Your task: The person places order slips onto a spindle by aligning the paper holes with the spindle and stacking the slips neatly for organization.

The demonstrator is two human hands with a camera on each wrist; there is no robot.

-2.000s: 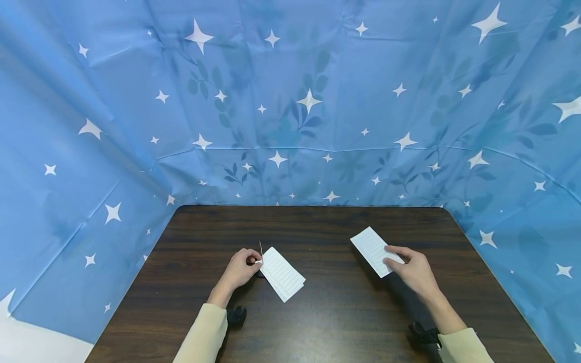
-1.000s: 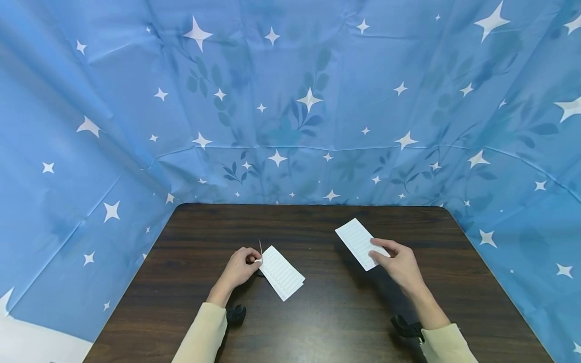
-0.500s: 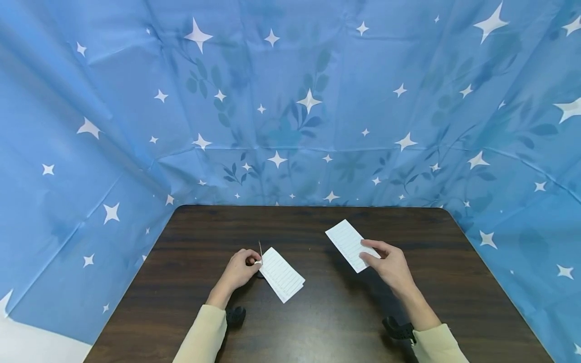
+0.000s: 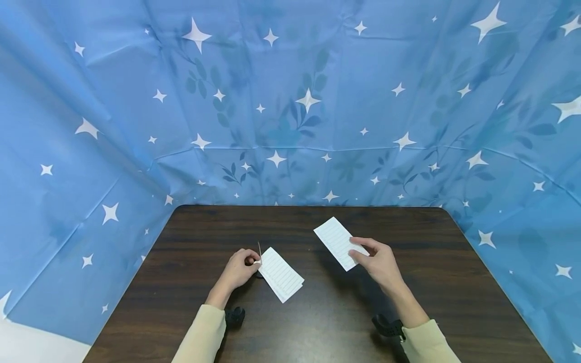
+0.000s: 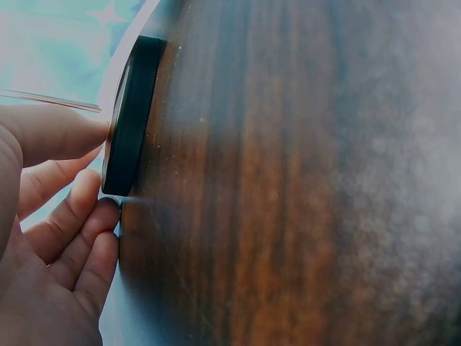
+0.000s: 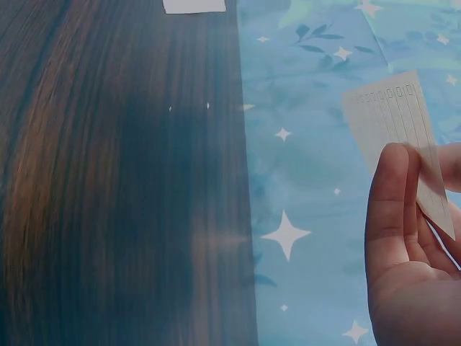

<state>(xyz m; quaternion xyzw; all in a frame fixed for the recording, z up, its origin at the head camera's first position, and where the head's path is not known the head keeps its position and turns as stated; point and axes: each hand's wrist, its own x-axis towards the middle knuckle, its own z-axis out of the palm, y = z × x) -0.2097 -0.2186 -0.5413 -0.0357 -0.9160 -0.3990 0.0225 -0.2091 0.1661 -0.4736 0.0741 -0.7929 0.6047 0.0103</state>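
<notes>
Near the table's left middle, my left hand (image 4: 238, 270) has its thumb and fingertips at the receipt spike, whose thin upright rod (image 4: 260, 250) shows beside them. The spike's black round base (image 5: 135, 119) is seen edge-on in the left wrist view, under the thumb tip. White lined paper slips (image 4: 281, 276) lie stacked at the rod and stick out to the right; the fingers partly hide where they meet it. My right hand (image 4: 380, 264) pinches another lined paper slip (image 4: 335, 242) by its near end, raised above the table, apart from the stack.
The dark wooden table (image 4: 308, 333) reaches back to a blue curtain (image 4: 290, 111) with white stars. Black wrist straps (image 4: 388, 326) sit by both sleeves. In the right wrist view, a white paper edge (image 6: 194, 6) shows at the top.
My right hand has carried its paper slip leftward across the table, toward the receipt spike. The left hand, the spike and the stacked slips have stayed put.
</notes>
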